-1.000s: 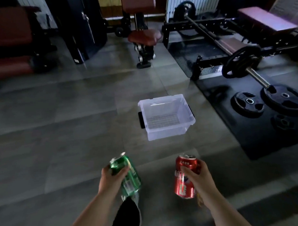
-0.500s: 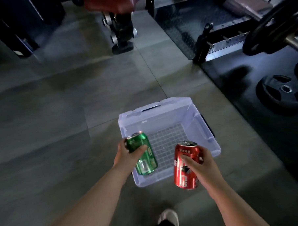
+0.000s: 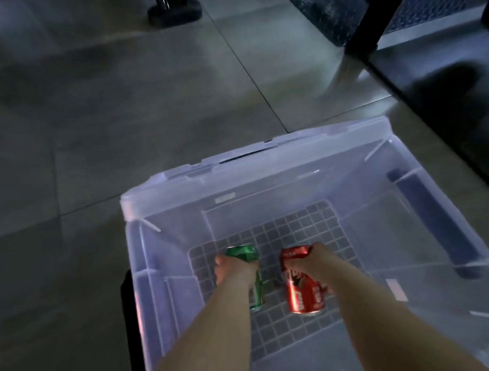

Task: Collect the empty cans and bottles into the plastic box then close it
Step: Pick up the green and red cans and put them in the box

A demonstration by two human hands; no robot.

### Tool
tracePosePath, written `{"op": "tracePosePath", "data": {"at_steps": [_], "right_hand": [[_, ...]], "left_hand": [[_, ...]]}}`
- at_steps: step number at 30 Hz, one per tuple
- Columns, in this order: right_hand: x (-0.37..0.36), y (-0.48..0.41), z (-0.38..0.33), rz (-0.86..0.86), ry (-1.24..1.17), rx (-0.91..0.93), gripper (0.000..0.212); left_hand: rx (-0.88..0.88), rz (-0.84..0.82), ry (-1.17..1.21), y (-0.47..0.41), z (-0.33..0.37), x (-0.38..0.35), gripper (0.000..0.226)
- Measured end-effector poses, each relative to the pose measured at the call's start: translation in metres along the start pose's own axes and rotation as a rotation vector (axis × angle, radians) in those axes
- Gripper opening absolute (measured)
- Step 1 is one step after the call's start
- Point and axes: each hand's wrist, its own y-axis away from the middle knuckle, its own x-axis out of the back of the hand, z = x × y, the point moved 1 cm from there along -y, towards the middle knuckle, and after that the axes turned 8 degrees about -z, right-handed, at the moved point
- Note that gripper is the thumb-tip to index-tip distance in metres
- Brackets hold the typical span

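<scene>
Two cans sit low inside the plastic box (image 3: 278,153), just above its grid floor: left hand (image 3: 236,272) clasps the green can (image 3: 245,254), right hand (image 3: 316,262) the red can (image 3: 304,293), long axes pointing toward the box's near wall.

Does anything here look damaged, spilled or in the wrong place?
One thing: the green can in the left hand looks dented and creased near its top. The red can in the right hand looks whole. Both are inside the open plastic box; no spill shows on its grid floor.
</scene>
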Motion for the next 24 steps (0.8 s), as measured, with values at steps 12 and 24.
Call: {"op": "tracePosePath", "data": {"at_steps": [12, 24], "right_hand": [[-0.034, -0.024, 0.007, -0.175, 0.16, -0.013, 0.079], [-0.001, 0.045, -0.007, -0.054, 0.09, 0.08, 0.05]], "left_hand": [[-0.151, 0.219, 0.073, -0.02, -0.012, 0.004, 0.078], [-0.288, 0.189, -0.194, 0.046, 0.009, 0.022, 0.055]]}}
